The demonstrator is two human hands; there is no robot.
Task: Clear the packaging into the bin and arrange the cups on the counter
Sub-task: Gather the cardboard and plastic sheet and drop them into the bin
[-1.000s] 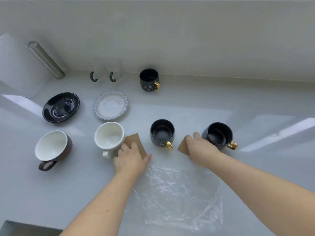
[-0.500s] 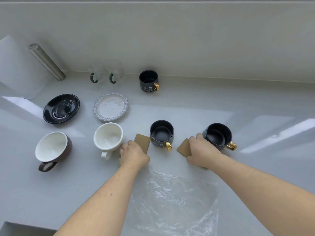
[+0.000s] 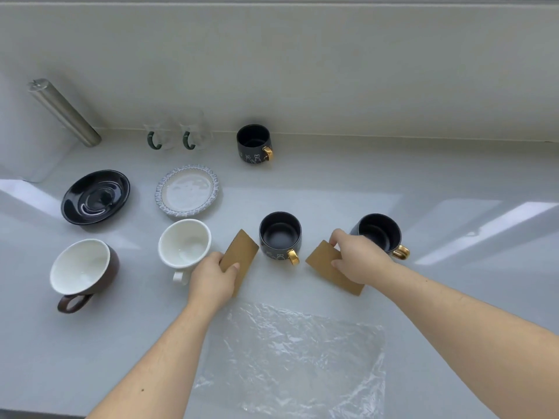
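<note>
My left hand (image 3: 213, 279) grips a brown cardboard piece (image 3: 242, 252), tilted up off the counter beside a white cup (image 3: 184, 246). My right hand (image 3: 360, 258) holds a second brown cardboard piece (image 3: 325, 263) between two dark cups with gold handles, one in the middle (image 3: 280, 237) and one on the right (image 3: 379, 232). A third dark cup (image 3: 254, 143) stands by the back wall. A brown cup with a white inside (image 3: 83, 270) leans at the left. Clear plastic wrap (image 3: 296, 358) lies flat in front of me.
A black saucer (image 3: 95, 196) and a blue-rimmed white saucer (image 3: 187, 192) lie behind the left cups. Two clear glass mugs with green handles (image 3: 175, 137) stand at the wall. A metal cylinder (image 3: 63, 111) leans in the back left corner.
Both hands have closed on their cardboard pieces and lifted them off the counter; the pieces now show more and tilt upward.
</note>
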